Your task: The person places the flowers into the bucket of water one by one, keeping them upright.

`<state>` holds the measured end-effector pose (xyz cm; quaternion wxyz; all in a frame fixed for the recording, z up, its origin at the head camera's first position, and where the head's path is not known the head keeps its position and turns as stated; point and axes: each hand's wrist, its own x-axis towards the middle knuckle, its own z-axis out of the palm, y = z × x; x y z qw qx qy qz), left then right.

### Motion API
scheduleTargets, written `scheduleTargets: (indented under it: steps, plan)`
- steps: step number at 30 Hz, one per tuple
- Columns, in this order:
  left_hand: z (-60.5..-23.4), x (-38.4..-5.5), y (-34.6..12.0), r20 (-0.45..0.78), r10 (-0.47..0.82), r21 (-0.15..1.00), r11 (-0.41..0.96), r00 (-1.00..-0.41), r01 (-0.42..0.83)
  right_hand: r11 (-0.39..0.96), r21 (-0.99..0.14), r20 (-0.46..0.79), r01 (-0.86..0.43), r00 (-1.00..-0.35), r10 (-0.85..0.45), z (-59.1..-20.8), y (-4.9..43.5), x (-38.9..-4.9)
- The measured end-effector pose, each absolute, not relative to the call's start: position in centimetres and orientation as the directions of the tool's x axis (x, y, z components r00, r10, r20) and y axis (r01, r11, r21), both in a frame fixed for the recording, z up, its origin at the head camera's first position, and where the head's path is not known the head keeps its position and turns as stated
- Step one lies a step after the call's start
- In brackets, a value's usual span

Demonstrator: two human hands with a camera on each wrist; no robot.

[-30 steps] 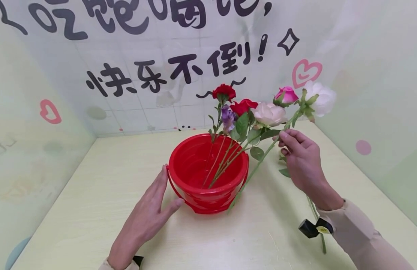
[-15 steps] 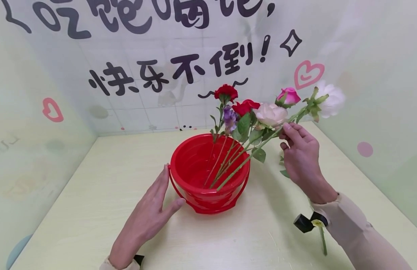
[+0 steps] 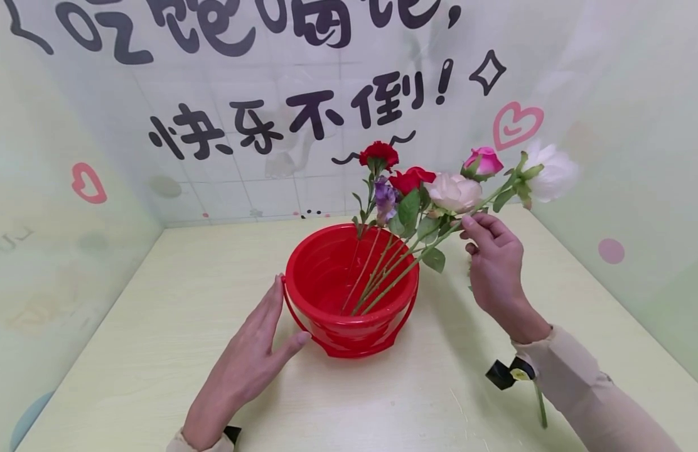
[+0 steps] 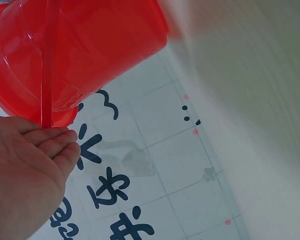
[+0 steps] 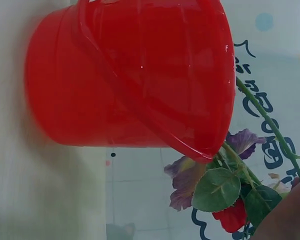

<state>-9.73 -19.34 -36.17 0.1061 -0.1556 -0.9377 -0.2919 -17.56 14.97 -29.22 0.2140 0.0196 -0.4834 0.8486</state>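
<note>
A red plastic bucket (image 3: 349,336) stands on the table, its handle hanging down the front. My left hand (image 3: 244,358) has straight fingers, the tips touching the bucket's left rim by the handle joint; the left wrist view shows this hand (image 4: 30,175) there too. Between thumb and fingers my right hand (image 3: 496,270) pinches the green stem of a white flower (image 3: 549,171). That stem slants down into the bucket. Leaning on the right rim are a red carnation (image 3: 378,155), a purple flower (image 3: 385,201), a red rose (image 3: 411,179), a pale pink rose (image 3: 453,192) and a bright pink rosebud (image 3: 482,162).
Another green stem (image 3: 540,405) lies on the pale table (image 3: 174,314), partly hidden under my right forearm. Behind the table rises a wall sheet (image 3: 241,188) with black lettering and pink hearts. Side walls border the table left and right.
The white flower's stem end has gone from outside the bucket's front right to inside it. My right hand has shifted slightly left. The left hand keeps its place at the rim.
</note>
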Motion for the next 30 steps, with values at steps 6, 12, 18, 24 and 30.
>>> scheduleTargets:
  steps: [6,12,18,24,30]
  plan:
    - [-36.3,-9.7,-19.4,0.296,0.233,0.513,0.779,-0.926,0.360,-0.378,-0.830,0.291,-0.410,-0.897,0.334,-30.5,14.5,-17.7]
    - [-36.2,-9.8,-19.3,0.291,0.228,0.514,0.781,-0.929,0.353,-0.295,-0.862,0.318,-0.413,-0.892,0.321,-31.6,14.1,-17.7]
    - [-36.2,-9.8,-19.3,0.294,0.229,0.514,0.781,-0.928,0.355,-0.276,-0.867,0.333,-0.414,-0.895,0.297,-32.3,13.8,-17.6]
    - [-36.2,-9.8,-19.3,0.293,0.230,0.512,0.783,-0.928,0.355,-0.311,-0.851,0.340,-0.423,-0.896,0.286,-32.7,13.5,-17.7]
    - [-36.1,-9.8,-19.3,0.291,0.228,0.510,0.785,-0.929,0.352,-0.322,-0.844,0.348,-0.429,-0.895,0.279,-32.9,13.3,-17.6]
